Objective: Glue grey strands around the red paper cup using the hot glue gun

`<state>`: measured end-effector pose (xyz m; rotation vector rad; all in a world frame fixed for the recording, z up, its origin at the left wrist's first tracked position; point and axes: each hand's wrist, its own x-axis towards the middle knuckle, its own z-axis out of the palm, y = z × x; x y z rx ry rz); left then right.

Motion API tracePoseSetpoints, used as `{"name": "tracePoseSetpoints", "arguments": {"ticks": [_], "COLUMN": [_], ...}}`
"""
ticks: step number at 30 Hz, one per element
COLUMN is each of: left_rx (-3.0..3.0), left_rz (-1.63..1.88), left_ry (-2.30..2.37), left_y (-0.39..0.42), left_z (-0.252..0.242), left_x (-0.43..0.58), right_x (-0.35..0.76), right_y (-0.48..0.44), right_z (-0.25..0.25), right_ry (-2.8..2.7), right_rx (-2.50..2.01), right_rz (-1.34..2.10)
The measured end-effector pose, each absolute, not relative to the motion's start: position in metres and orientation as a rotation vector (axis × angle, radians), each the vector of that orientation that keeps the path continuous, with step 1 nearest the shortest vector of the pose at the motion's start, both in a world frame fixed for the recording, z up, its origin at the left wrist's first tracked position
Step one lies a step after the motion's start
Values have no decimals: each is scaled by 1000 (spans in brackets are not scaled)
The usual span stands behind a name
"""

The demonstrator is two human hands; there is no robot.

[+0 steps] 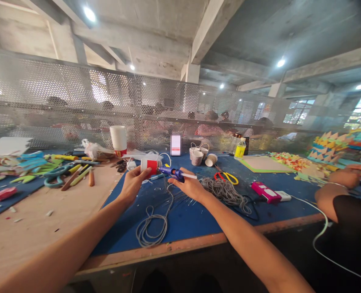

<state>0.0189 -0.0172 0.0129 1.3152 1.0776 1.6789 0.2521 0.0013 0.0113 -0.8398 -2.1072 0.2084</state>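
Above the blue mat, my left hand [134,183] is closed around a small red and white paper cup [151,166], tilted on its side. My right hand [189,183] grips a blue hot glue gun [171,172], a pale glue stick poking out of its back. The gun's nozzle points left and meets or nearly meets the cup; I cannot tell whether they touch. Below the hands lies a loose coil of grey cord [152,230]. A larger tangle of grey cord [227,190] is right of my right hand, with yellow and red-handled scissors [229,178] behind it.
Small cord-wrapped cups [196,156] and a yellow-labelled bottle [240,149] stand at the back. A stack of paper cups [118,138] is back left, near blue-handled scissors [55,175]. A magenta power strip [265,192] lies right, beside another person's hands [345,177]. Perforated metal panels border the table.
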Motion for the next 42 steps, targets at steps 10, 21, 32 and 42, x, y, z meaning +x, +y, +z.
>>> {"name": "tracePoseSetpoints", "arguments": {"ticks": [10, 21, 32, 42], "left_rx": [1304, 1324, 1316, 1239], "left_rz": [1663, 1675, 1683, 1698], "left_ry": [1089, 1093, 1084, 1065], "left_y": [-20, -18, -18, -19], "left_z": [16, 15, 15, 17], "left_x": [21, 19, 19, 20], "right_x": [252, 251, 252, 264], "right_y": [0, 3, 1, 11], "right_z": [12, 10, 13, 14], "right_ry": [-2106, -2094, -1980, -1918], "right_rx": [-840, -833, -867, -1294], "right_rz": [216, 183, 99, 18]}}
